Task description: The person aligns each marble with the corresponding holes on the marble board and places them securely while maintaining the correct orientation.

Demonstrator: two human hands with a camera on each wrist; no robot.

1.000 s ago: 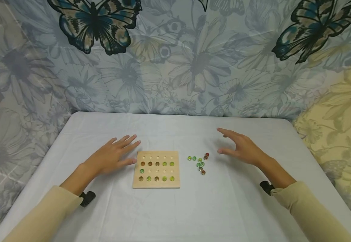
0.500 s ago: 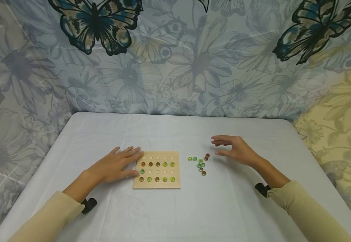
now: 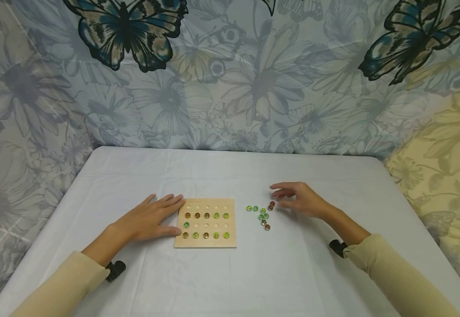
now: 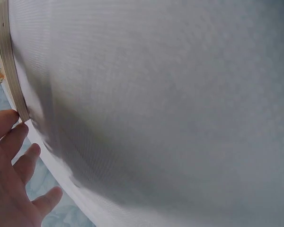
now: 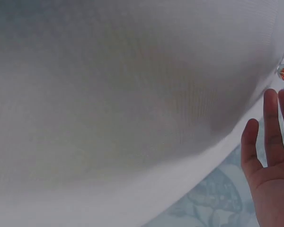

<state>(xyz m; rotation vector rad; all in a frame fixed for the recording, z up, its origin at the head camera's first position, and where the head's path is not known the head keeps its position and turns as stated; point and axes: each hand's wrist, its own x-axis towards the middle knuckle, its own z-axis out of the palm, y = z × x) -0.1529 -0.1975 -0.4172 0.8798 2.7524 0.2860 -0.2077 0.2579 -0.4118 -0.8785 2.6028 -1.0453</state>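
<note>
A square wooden board [image 3: 210, 242] with rows of round holes lies on the table. Two of its rows hold brown and green glass marbles; another has one green marble [image 3: 186, 225] at its left end. My left hand [image 3: 146, 221] rests at the board's left side, thumb and fingertips on its edge; the left wrist view shows the board's side [image 4: 12, 66] against the fingers. Right of the board lie several loose green and brown marbles [image 3: 263, 216]. My right hand [image 3: 302, 200], fingers loosely bent and holding nothing, hovers beside two reddish marbles [image 3: 272, 204], also visible past the fingertips in the right wrist view.
White cloth [image 3: 230, 281] covers the table. Behind and beside it hangs fabric [image 3: 230, 110] printed with flowers and butterflies. Black wrist cameras [image 3: 115, 270] sit at both sleeve cuffs.
My right hand has come left and lower toward the loose marbles, its fingers drawing closer together. The left hand has shifted slightly onto the board's left edge. The marbles stay put.
</note>
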